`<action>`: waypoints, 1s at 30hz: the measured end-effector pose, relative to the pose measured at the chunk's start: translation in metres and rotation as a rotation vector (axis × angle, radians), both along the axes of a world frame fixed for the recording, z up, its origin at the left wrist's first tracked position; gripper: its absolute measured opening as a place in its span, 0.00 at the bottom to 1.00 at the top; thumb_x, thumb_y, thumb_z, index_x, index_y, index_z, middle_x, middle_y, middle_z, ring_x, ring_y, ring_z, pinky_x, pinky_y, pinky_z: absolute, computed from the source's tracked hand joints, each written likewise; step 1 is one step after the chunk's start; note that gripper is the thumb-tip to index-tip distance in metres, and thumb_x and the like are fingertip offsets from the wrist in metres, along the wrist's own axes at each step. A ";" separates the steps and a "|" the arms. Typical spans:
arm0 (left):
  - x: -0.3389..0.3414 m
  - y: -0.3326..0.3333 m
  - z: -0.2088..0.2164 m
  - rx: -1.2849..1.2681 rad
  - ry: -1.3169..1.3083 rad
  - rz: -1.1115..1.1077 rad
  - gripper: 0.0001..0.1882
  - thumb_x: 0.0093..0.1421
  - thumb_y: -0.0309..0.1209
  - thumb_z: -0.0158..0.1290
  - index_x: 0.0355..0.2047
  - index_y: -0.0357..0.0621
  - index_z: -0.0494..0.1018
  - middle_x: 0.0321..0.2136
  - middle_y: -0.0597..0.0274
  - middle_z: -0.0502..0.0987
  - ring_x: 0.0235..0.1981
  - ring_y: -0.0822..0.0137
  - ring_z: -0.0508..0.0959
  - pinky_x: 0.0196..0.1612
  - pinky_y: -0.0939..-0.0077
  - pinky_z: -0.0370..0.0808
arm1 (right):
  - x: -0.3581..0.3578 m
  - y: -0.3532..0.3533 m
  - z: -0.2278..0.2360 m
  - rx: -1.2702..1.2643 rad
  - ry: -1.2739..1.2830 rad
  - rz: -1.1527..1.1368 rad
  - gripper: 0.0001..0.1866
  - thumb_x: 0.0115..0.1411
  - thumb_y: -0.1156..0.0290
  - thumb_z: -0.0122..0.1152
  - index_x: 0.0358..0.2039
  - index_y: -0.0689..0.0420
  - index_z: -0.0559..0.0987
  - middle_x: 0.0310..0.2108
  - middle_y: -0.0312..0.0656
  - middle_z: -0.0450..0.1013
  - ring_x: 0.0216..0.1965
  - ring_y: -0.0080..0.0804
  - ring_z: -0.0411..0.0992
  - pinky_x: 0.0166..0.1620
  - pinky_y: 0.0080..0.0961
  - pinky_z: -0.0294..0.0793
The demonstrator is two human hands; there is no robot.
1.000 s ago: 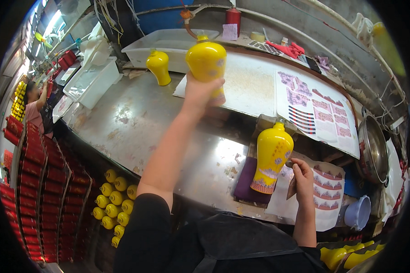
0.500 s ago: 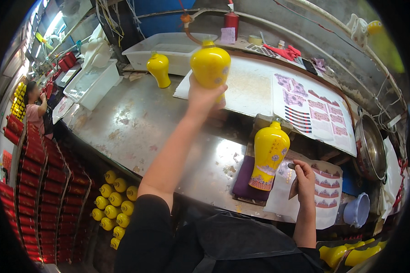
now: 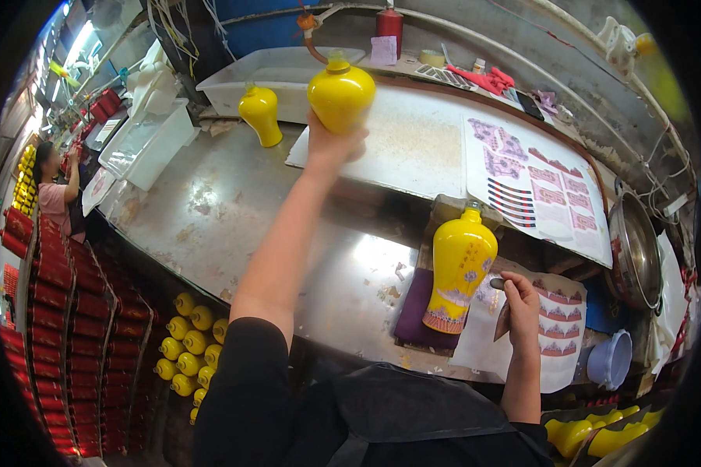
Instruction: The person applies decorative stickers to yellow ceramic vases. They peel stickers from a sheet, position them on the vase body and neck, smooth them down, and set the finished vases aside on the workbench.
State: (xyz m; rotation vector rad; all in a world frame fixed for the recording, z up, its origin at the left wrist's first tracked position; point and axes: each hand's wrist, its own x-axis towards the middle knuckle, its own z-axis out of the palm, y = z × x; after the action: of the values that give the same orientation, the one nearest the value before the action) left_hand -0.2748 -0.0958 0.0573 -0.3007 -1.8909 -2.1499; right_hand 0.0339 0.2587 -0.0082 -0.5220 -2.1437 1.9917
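My left hand [image 3: 336,146] is stretched out over the far side of the bench, its fingers wrapped round the lower part of a glossy yellow vase [image 3: 341,95]. The vase is upright and its base is hidden by the hand. Close to me, a second yellow vase [image 3: 461,268] with purple flowers and a patterned band at its foot leans on a dark purple cloth [image 3: 417,311]. Beside it, my right hand [image 3: 520,303] is closed on a flat brown scraper-like piece [image 3: 502,320], partly hidden by the fingers. A third yellow vase [image 3: 259,117] stands at the far left.
A white board [image 3: 420,140] carries printed pattern sheets [image 3: 549,204]. Another pattern sheet [image 3: 559,372] lies under my right hand. Plastic tubs [image 3: 237,89], a metal basin [image 3: 635,249] and a lilac bucket [image 3: 611,362] surround the bench. Several yellow vases [image 3: 188,363] stand below; a person [image 3: 57,194] is far left.
My left hand has lifted the yellow vase slightly up and to the left, and its purple motifs no longer show. The view has shifted a little; my right hand keeps its place.
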 end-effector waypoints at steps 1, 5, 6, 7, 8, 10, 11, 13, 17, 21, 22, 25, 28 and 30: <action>-0.002 -0.001 0.001 0.011 -0.020 -0.008 0.47 0.46 0.20 0.70 0.63 0.43 0.54 0.53 0.55 0.70 0.49 0.63 0.77 0.42 0.67 0.82 | -0.001 0.000 0.000 -0.002 -0.004 -0.001 0.12 0.73 0.69 0.56 0.51 0.60 0.80 0.37 0.37 0.82 0.13 0.09 0.61 0.16 0.09 0.57; -0.009 -0.005 0.001 -0.004 0.014 -0.009 0.47 0.46 0.19 0.69 0.62 0.44 0.54 0.53 0.56 0.70 0.45 0.64 0.79 0.35 0.69 0.82 | -0.002 -0.002 0.000 -0.024 -0.019 -0.005 0.12 0.73 0.69 0.56 0.51 0.60 0.80 0.36 0.37 0.82 0.12 0.09 0.61 0.15 0.10 0.57; -0.010 -0.006 0.000 0.018 0.001 -0.033 0.47 0.46 0.19 0.69 0.63 0.44 0.54 0.53 0.56 0.70 0.46 0.64 0.78 0.36 0.68 0.82 | -0.002 -0.002 0.001 -0.041 -0.034 -0.016 0.12 0.73 0.69 0.56 0.51 0.60 0.80 0.36 0.36 0.82 0.12 0.09 0.61 0.15 0.10 0.56; -0.011 -0.007 -0.001 0.033 -0.013 -0.049 0.48 0.46 0.19 0.69 0.64 0.44 0.54 0.53 0.56 0.70 0.48 0.64 0.78 0.38 0.67 0.82 | -0.002 -0.003 0.002 -0.036 -0.029 -0.004 0.12 0.73 0.69 0.56 0.51 0.60 0.80 0.36 0.36 0.82 0.12 0.09 0.60 0.14 0.10 0.56; -0.012 -0.008 -0.002 0.043 -0.001 -0.060 0.49 0.46 0.19 0.70 0.64 0.44 0.54 0.53 0.57 0.70 0.49 0.63 0.78 0.40 0.67 0.82 | -0.002 -0.003 0.003 -0.041 -0.035 -0.001 0.12 0.73 0.69 0.56 0.51 0.60 0.79 0.36 0.36 0.82 0.11 0.09 0.60 0.14 0.10 0.55; -0.009 -0.010 -0.004 0.041 0.063 -0.056 0.50 0.47 0.21 0.70 0.66 0.43 0.53 0.52 0.57 0.71 0.52 0.63 0.76 0.47 0.67 0.80 | -0.002 -0.004 0.005 -0.043 -0.046 0.012 0.12 0.73 0.68 0.56 0.51 0.60 0.80 0.36 0.36 0.82 0.13 0.10 0.62 0.16 0.10 0.58; -0.007 -0.011 -0.003 0.022 0.083 -0.036 0.51 0.47 0.22 0.71 0.67 0.43 0.52 0.52 0.58 0.71 0.53 0.63 0.76 0.50 0.67 0.79 | -0.001 -0.005 0.006 -0.041 -0.050 0.021 0.12 0.73 0.68 0.56 0.51 0.60 0.80 0.37 0.36 0.82 0.16 0.11 0.65 0.19 0.11 0.61; 0.012 -0.014 -0.006 -0.114 0.017 0.222 0.48 0.51 0.25 0.70 0.68 0.42 0.54 0.53 0.58 0.71 0.53 0.63 0.74 0.54 0.69 0.75 | -0.001 -0.006 0.008 -0.013 -0.029 0.025 0.12 0.73 0.67 0.56 0.50 0.60 0.81 0.37 0.36 0.81 0.18 0.12 0.68 0.21 0.11 0.64; 0.079 -0.009 -0.013 -0.187 0.057 0.411 0.32 0.66 0.29 0.60 0.67 0.43 0.60 0.53 0.60 0.71 0.48 0.68 0.73 0.58 0.73 0.70 | 0.000 -0.007 0.014 0.107 -0.050 -0.012 0.16 0.74 0.62 0.55 0.45 0.61 0.84 0.37 0.37 0.82 0.25 0.15 0.71 0.28 0.17 0.69; 0.159 0.030 -0.028 0.072 -0.048 -0.075 0.19 0.74 0.32 0.49 0.62 0.43 0.68 0.48 0.63 0.74 0.44 0.74 0.72 0.52 0.77 0.72 | -0.005 -0.005 0.027 0.128 0.073 -0.004 0.18 0.74 0.59 0.52 0.44 0.60 0.84 0.40 0.37 0.81 0.39 0.21 0.76 0.45 0.21 0.74; 0.175 0.042 -0.032 0.058 -0.095 -0.157 0.18 0.75 0.33 0.47 0.62 0.43 0.69 0.47 0.64 0.74 0.44 0.75 0.72 0.51 0.77 0.72 | -0.005 -0.005 0.033 0.023 0.091 0.008 0.17 0.74 0.61 0.52 0.45 0.60 0.83 0.42 0.36 0.80 0.42 0.21 0.75 0.49 0.20 0.73; 0.211 0.075 -0.042 -0.038 -0.100 -0.282 0.19 0.77 0.39 0.43 0.61 0.42 0.69 0.48 0.62 0.74 0.44 0.74 0.72 0.50 0.76 0.73 | -0.002 -0.018 0.053 -0.059 0.320 0.081 0.16 0.64 0.75 0.63 0.52 0.59 0.78 0.45 0.34 0.76 0.47 0.21 0.74 0.53 0.20 0.73; 0.219 0.095 -0.049 -0.181 -0.058 -0.271 0.21 0.76 0.37 0.46 0.64 0.41 0.65 0.52 0.60 0.71 0.45 0.73 0.71 0.51 0.75 0.73 | 0.002 -0.048 0.076 0.220 0.471 0.045 0.17 0.61 0.82 0.66 0.51 0.60 0.78 0.45 0.36 0.76 0.45 0.21 0.76 0.49 0.20 0.77; 0.223 0.101 -0.052 -0.210 -0.059 -0.245 0.23 0.73 0.32 0.49 0.65 0.41 0.63 0.54 0.59 0.70 0.47 0.73 0.71 0.52 0.75 0.72 | -0.001 -0.063 0.092 0.613 0.572 0.111 0.18 0.58 0.81 0.70 0.49 0.58 0.80 0.42 0.41 0.80 0.40 0.28 0.79 0.44 0.24 0.80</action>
State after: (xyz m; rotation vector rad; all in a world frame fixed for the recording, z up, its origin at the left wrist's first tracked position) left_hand -0.0521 0.0047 0.0056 -0.5428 -2.2205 -2.1289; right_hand 0.0334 0.1954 0.0835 0.2388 -2.2373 1.1944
